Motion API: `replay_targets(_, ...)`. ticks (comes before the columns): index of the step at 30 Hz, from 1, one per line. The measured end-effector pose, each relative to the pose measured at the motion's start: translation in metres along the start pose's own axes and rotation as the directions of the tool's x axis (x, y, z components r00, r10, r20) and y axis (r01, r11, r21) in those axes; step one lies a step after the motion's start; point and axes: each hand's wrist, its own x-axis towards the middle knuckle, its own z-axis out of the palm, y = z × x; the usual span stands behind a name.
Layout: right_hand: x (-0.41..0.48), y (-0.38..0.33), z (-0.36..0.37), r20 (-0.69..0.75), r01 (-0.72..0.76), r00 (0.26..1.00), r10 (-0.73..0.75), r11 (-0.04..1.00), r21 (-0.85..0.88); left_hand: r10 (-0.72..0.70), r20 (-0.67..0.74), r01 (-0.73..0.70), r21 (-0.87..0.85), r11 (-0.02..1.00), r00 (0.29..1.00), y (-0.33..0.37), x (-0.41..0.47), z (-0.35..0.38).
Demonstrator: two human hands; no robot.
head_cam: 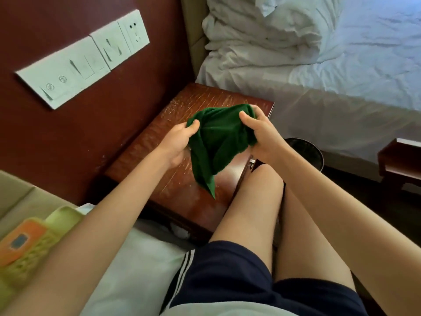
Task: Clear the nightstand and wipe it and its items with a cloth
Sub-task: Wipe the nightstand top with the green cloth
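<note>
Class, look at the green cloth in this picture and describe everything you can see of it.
The cloth is dark green and looks soft, with a fuzzy, towel-like surface. It is crumpled and bunched, not spread flat. The left hand grips one side and the right hand grips the other, holding it up over the scratched wooden nightstand. One corner hangs down to a point between the hands. Whether that tip touches the wood cannot be told.
</note>
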Motion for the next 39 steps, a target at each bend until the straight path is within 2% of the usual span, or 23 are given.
replay_targets(2,0.002,-0.002,0.007,-0.026,0.021,0.999,-0.021,1.0,0.016,-0.016,-0.06,0.011,-0.086,0.996,0.998,-0.001,-0.004,-0.012)
replay_targets(4,0.006,-0.002,0.009,-0.082,0.044,0.996,-0.046,0.999,-0.028,-0.05,-0.051,0.036,-0.255,0.966,0.997,0.0,-0.01,-0.02)
replay_targets(7,0.01,0.004,0.01,-0.15,0.023,0.987,-0.062,0.969,-0.248,-0.085,0.042,0.095,-0.46,0.883,0.995,0.002,-0.022,-0.026)
replay_targets(9,0.009,0.013,0.012,-0.155,-0.014,0.986,-0.066,0.884,-0.468,-0.077,0.11,0.124,-0.525,0.842,0.991,0.002,-0.026,-0.029)
replay_targets(11,0.005,0.023,0.016,-0.138,-0.011,0.984,-0.11,0.743,-0.669,-0.06,0.153,0.136,-0.548,0.825,0.986,0.002,-0.028,-0.032)
replay_targets(13,-0.005,0.029,0.022,-0.059,0.075,0.984,-0.168,0.691,-0.719,-0.05,0.17,0.14,-0.572,0.808,0.984,0.001,-0.028,-0.033)
replay_targets(16,-0.02,0.038,0.035,0.127,0.137,0.989,-0.072,0.764,-0.63,-0.059,0.171,0.147,-0.569,0.809,0.984,-0.004,-0.031,-0.035)
replay_targets(18,-0.026,0.046,0.041,0.201,0.146,0.979,-0.031,0.797,-0.586,-0.076,0.194,0.172,-0.549,0.818,0.978,-0.009,-0.035,-0.036)
replay_targets(21,-0.03,0.058,0.045,0.148,0.172,0.983,-0.11,0.841,-0.513,-0.107,0.124,0.154,-0.489,0.858,0.987,-0.012,-0.043,-0.043)
replay_targets(24,-0.028,0.064,0.045,0.034,0.143,0.989,-0.143,0.88,-0.454,-0.161,-0.093,0.118,-0.359,0.926,0.982,-0.011,-0.048,-0.058)
replay_targets(26,-0.028,0.068,0.047,0.036,0.126,0.992,-0.123,0.891,-0.437,-0.183,-0.234,0.154,-0.138,0.978,0.955,-0.017,-0.051,-0.071)
replay_targets(27,-0.027,0.07,0.05,0.054,0.127,0.992,-0.115,0.896,-0.425,-0.17,-0.271,0.185,0.029,0.982,0.947,-0.02,-0.054,-0.078)
replay_targets(29,-0.028,0.07,0.056,0.079,0.135,0.99,-0.113,0.913,-0.384,-0.076,-0.327,0.21,0.398,0.893,0.942,-0.031,-0.057,-0.084)
replay_targets(30,-0.028,0.07,0.059,0.092,0.132,0.99,-0.106,0.926,-0.354,0.019,-0.354,0.186,0.537,0.822,0.935,-0.036,-0.058,-0.085)
replay_targets(31,-0.027,0.069,0.062,0.112,0.126,0.989,-0.094,0.937,-0.325,0.129,-0.365,0.13,0.607,0.784,0.922,-0.04,-0.058,-0.084)
replay_targets(33,-0.026,0.068,0.067,0.169,0.125,0.982,-0.079,0.951,-0.284,0.336,-0.235,-0.147,0.579,0.802,0.912,-0.043,-0.062,-0.077)
replay_targets(35,-0.026,0.07,0.074,0.206,0.097,0.977,-0.057,0.977,-0.191,0.432,-0.032,-0.373,0.45,0.811,0.901,-0.049,-0.062,-0.062)
replay_targets(37,-0.025,0.072,0.084,0.223,0.038,0.974,-0.03,0.999,-0.029,0.448,0.045,-0.436,0.338,0.834,0.893,-0.06,-0.06,-0.047)
replay_targets(39,-0.024,0.075,0.091,0.221,0.016,0.975,-0.024,0.999,0.037,0.494,-0.057,-0.462,0.277,0.843,0.867,-0.071,-0.056,-0.034)
